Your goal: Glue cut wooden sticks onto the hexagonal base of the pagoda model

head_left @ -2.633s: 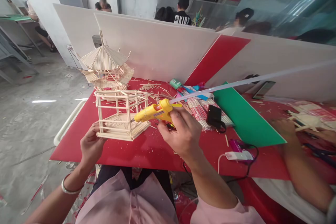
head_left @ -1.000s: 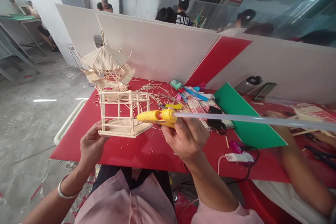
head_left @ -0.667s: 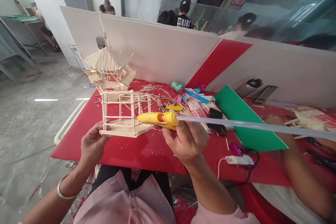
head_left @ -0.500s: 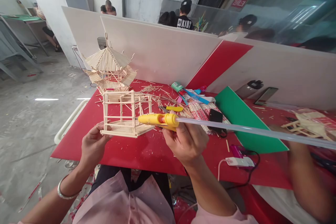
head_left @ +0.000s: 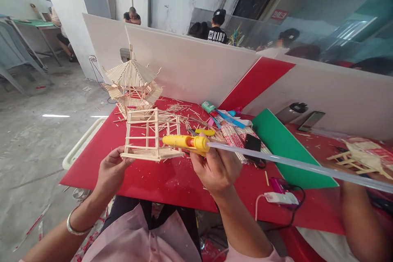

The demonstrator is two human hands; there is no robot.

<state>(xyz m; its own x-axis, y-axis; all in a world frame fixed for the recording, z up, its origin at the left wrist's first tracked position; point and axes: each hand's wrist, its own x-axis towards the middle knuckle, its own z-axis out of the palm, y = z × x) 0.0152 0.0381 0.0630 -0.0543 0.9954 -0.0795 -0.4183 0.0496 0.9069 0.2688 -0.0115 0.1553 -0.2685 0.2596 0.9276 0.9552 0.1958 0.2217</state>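
My left hand grips the lower left corner of a stick frame, an open box of thin wooden sticks held above the table. My right hand is closed around a yellow hot glue gun. Its nozzle points left, at or very close to a right-hand post of the frame; I cannot tell whether they touch. From its back end a long clear glue stick runs out to the right. Behind the frame stands a tiered stick pagoda on the red table.
Loose sticks, yellow-handled pliers, packed sticks and a black box-shaped item lie beyond my hands. A green board leans at right, near a white power adapter. Another person's arm reaches in at far right. White panels border the back.
The stick frame has tilted slightly, its top edge shifting right. The glue gun stays at its right-hand post in my right hand. The whole view has shifted a little downward.
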